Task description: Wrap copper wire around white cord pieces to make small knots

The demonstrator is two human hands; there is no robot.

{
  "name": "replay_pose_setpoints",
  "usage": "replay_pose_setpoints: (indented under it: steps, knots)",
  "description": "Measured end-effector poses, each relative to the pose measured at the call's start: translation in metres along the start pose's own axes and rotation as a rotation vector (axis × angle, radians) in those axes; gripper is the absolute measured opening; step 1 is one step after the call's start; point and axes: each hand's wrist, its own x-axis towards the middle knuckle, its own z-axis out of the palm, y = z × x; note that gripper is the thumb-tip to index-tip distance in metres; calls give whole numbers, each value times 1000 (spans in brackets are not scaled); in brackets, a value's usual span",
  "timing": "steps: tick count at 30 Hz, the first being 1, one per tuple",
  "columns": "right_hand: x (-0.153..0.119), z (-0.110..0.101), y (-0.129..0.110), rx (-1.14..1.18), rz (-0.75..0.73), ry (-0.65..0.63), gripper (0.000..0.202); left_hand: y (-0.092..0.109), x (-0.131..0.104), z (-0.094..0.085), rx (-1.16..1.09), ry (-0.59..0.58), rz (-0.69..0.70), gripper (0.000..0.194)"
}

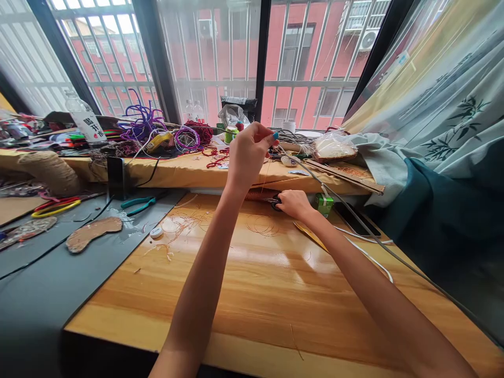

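My left hand (249, 152) is raised at the middle, above the sill's front edge, thumb and forefinger pinched together. From the pinch a thin orange thread (264, 178) hangs down towards a roll of orange-brown thread (258, 195) at the back of the wooden table. Lower and to the right, my right hand (295, 202) is closed round the black handles of a pair of scissors (276, 201). Their blades point left beside the roll; whether they touch the thread I cannot tell. Loose loops of thread (262, 224) lie on the table in front.
A green box (323, 203) and dark phone (356, 220) stand right of my right hand. A grey cord (354, 212) crosses the right side. Leftwards lie pliers (138, 205), a cardboard cutout (94, 233) and a white cap (156, 232). Craft wire (144, 118) and a bottle (84, 118) crowd the sill.
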Motion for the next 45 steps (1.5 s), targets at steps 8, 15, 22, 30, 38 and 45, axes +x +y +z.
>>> replay_pose_setpoints:
  steps: [8,15,22,30,38,45]
  knots:
    - [-5,6,3,16,13,-4,40,-2,0,-3,125,-48,-21,7]
    - [-17,6,17,20,44,6,49,-4,1,-3,191,-26,9,4]
    - [-15,0,11,26,48,22,51,-3,1,-2,201,-51,2,4]
    - [-1,-15,0,16,56,-5,49,2,-2,-1,205,-49,1,6]
    - [-3,-17,-2,-6,54,-27,44,4,-3,0,197,-55,7,6]
    - [-7,-21,-1,34,92,-15,42,16,-3,-6,185,-70,-48,6]
